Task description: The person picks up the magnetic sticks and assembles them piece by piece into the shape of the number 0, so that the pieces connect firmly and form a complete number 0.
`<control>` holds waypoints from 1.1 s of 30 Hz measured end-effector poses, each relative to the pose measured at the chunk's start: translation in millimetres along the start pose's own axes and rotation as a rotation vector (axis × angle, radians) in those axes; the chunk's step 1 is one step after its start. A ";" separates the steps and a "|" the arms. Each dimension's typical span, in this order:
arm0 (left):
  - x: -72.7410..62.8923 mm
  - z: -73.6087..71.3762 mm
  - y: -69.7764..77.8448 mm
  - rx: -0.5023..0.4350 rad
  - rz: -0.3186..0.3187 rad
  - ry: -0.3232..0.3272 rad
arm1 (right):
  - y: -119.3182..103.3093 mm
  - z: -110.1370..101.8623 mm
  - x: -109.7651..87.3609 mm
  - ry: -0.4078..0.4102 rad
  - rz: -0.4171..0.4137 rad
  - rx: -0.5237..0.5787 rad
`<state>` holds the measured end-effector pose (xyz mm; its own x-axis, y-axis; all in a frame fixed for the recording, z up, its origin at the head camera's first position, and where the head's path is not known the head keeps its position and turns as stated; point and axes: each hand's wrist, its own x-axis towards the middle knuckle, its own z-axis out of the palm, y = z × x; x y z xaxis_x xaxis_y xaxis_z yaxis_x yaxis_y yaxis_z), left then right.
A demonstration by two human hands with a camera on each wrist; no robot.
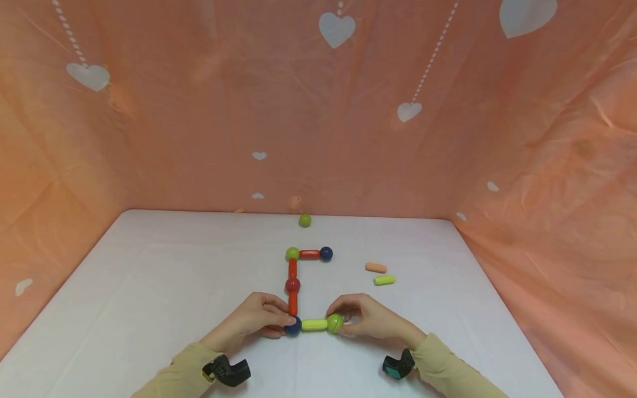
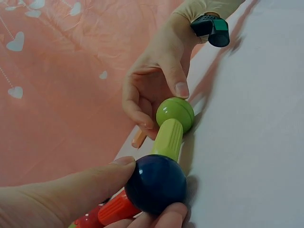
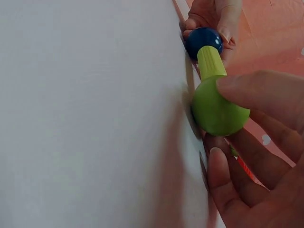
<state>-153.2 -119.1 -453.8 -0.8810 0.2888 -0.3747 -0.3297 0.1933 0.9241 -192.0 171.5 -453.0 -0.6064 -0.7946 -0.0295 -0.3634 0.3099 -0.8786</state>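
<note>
Balls and rods are joined into an angular shape on the white table. At its near corner sits a dark blue ball, pinched between the thumb and fingers of my left hand. A yellow-green rod runs from it to a green ball, which my right hand holds with thumb and fingertips. From the blue ball a red rod leads away to a red ball. Beyond that come another red rod, a green corner ball, a red rod and a second dark blue ball.
Loose on the right lie an orange rod and a yellow-green rod. A single green ball rests near the far edge of the table. Orange cloth with white hearts hangs behind and at both sides.
</note>
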 end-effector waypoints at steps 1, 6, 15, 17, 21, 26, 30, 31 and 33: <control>-0.1 0.1 0.1 -0.006 0.006 -0.004 | -0.1 0.1 0.0 0.002 0.000 -0.001; -0.7 -0.1 -0.8 -0.019 0.024 -0.011 | 0.0 0.8 -0.2 0.004 -0.003 0.019; 0.6 -0.3 -0.8 -0.017 0.023 -0.010 | -0.7 -8.7 -4.8 0.022 -0.037 0.034; 0.7 -0.3 -0.8 -0.012 0.019 -0.008 | -1.6 -16.7 -8.2 0.058 -0.052 0.027; 0.7 -0.3 -0.9 -0.008 0.012 -0.004 | -0.9 -38.4 -15.4 0.153 -0.107 0.003; 0.2 -0.3 -0.8 -0.003 0.010 -0.006 | 1.5 -65.7 -25.0 0.255 -0.110 -0.027; 0.3 -0.1 -1.3 0.000 0.008 -0.006 | 9.1 -81.7 -33.0 0.309 -0.090 -0.058; 0.5 0.0 -1.4 0.001 0.008 -0.007 | 12.5 -84.7 -34.9 0.320 -0.091 -0.071; 0.9 0.0 -1.9 0.003 0.006 -0.004 | 22.0 -89.7 -37.9 0.338 -0.088 -0.102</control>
<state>-153.4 -119.2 -455.9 -0.8818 0.2936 -0.3691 -0.3229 0.1947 0.9262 -240.4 255.3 -428.5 -0.7630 -0.6084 0.2184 -0.4828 0.3117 -0.8184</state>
